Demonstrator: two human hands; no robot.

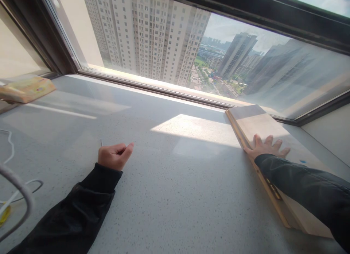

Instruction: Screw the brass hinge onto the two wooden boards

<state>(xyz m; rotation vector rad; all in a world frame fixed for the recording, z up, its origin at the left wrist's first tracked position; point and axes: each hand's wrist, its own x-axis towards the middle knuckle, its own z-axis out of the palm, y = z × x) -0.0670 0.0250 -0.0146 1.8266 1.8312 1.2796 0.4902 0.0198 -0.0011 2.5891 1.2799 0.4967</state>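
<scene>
One stack of boards (287, 137) on windowsill's (169, 195) right, under right hand (269, 148): fingers spread flat, not gripping. Left hand (113, 156) curled around thin rod (101, 142). Tissue pack (31, 89) far left, grey cord (23, 188) near left.

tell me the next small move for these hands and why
Probably bring the left hand to the left edge of the wooden board: the right hand lies spread on its top, while the left is curled over the counter, apart from the board. Whether the left holds anything is unclear.
</scene>
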